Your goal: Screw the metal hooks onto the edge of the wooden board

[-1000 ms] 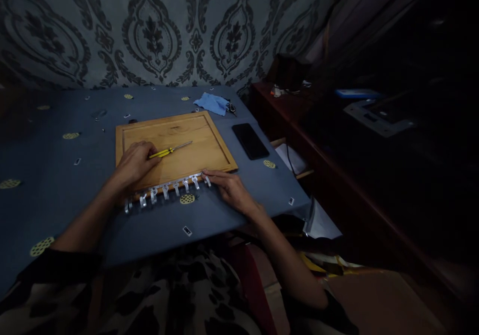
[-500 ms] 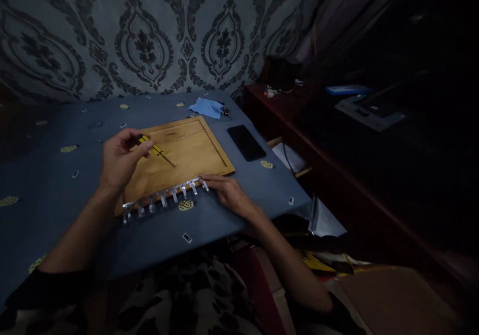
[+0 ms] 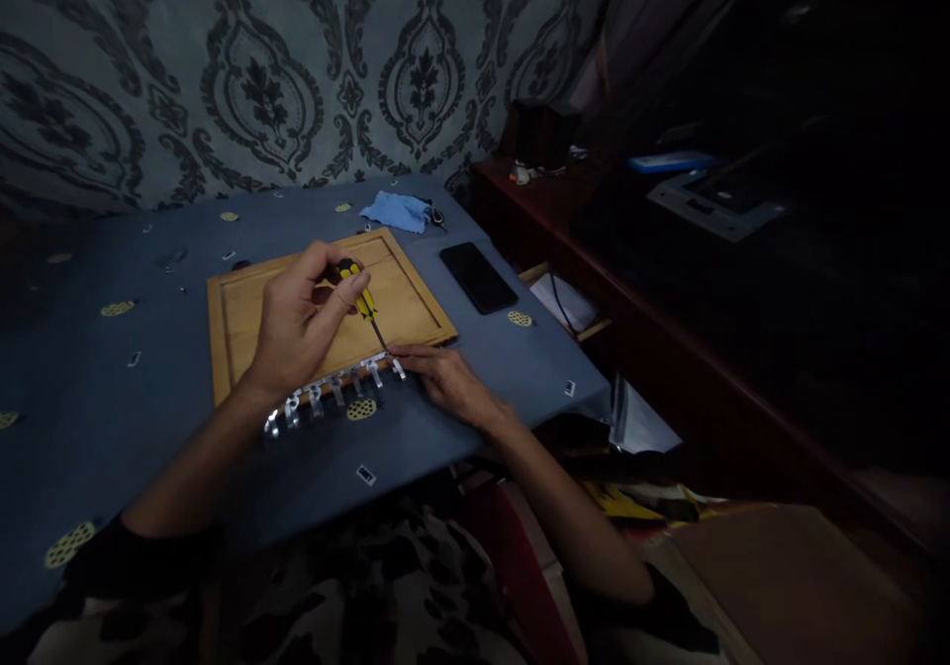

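A wooden board (image 3: 244,314) lies on a blue cloth-covered table (image 3: 111,398). Along its near edge runs a metal rail with several hooks (image 3: 333,388). My left hand (image 3: 301,324) is closed round a yellow-handled screwdriver (image 3: 363,301), held tilted with its tip down at the right end of the rail. My right hand (image 3: 437,378) lies on the table with its fingers pressed on that same end of the rail, right beside the screwdriver tip.
A black phone (image 3: 477,277) lies right of the board. A blue cloth (image 3: 397,211) and keys sit at the table's far edge. A dark wooden sideboard (image 3: 594,249) stands to the right, patterned wallpaper behind. Small bits lie scattered on the tablecloth.
My left hand picked the screwdriver up off the board, turned it and brought its tip to the right end of the hook rail. My right hand stayed on the rail.
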The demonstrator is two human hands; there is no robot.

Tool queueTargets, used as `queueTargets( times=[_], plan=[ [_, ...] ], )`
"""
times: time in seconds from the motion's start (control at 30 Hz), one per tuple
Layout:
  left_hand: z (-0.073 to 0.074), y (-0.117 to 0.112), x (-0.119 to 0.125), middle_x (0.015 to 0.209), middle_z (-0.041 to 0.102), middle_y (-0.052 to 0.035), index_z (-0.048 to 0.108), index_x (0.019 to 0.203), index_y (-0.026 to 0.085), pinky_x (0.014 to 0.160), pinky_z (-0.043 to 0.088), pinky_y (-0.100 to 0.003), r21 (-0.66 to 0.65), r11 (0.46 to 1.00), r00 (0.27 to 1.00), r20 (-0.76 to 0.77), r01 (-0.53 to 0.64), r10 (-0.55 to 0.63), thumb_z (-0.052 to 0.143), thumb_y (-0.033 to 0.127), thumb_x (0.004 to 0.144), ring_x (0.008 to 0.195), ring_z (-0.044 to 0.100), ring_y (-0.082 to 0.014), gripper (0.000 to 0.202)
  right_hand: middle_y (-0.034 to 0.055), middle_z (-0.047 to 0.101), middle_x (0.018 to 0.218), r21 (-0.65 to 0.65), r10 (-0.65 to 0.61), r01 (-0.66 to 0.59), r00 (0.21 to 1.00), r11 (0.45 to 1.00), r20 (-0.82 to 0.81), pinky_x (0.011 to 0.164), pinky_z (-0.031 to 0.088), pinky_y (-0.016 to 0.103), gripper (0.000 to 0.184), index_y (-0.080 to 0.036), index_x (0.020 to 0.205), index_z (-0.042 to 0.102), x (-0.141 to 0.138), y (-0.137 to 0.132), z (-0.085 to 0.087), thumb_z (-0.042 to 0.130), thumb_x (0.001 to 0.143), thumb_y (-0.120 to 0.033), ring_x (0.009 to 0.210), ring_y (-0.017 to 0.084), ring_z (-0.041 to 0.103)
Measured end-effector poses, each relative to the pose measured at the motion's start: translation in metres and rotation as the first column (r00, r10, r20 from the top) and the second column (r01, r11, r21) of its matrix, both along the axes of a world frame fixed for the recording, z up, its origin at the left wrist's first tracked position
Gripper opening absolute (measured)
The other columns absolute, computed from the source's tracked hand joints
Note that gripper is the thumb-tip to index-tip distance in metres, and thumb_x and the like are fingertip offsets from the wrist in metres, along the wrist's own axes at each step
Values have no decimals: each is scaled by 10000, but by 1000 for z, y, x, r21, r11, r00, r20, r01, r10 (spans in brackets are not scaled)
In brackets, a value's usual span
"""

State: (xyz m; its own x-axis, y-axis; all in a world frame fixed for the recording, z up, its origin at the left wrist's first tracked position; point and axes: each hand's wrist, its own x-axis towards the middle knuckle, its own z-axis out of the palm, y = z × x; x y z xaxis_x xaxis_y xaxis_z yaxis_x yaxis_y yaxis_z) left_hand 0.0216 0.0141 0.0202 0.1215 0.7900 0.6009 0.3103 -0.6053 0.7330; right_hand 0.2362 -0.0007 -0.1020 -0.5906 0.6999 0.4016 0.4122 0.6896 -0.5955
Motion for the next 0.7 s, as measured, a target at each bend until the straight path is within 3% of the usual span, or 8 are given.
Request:
queueTargets(
  times=[0.47, 0.7],
  plan=[
    [-21, 8, 3, 828, 612, 5, 641, 943, 187, 607, 547, -189, -23, 1000, 999, -46, -18, 17, 659, 322, 917, 727, 608, -105, 140, 24, 692, 1399, -1, -18, 18, 1000, 1000, -8, 1141, 520, 361, 680, -264, 1271, 742, -1, -1, 1, 453, 794, 124, 1294, 176, 664],
    [-25, 9, 3, 830, 597, 3, 628, 930, 194, 609, 546, -193, -48, 999, 999, -43, 7, -9, 657, 322, 918, 740, 600, -114, 132, 57, 696, 1390, -8, -18, 18, 1000, 1000, -22, 1135, 528, 369, 645, -215, 1255, 753, -2, -1, 2, 445, 798, 121, 1294, 201, 665]
  ],
)
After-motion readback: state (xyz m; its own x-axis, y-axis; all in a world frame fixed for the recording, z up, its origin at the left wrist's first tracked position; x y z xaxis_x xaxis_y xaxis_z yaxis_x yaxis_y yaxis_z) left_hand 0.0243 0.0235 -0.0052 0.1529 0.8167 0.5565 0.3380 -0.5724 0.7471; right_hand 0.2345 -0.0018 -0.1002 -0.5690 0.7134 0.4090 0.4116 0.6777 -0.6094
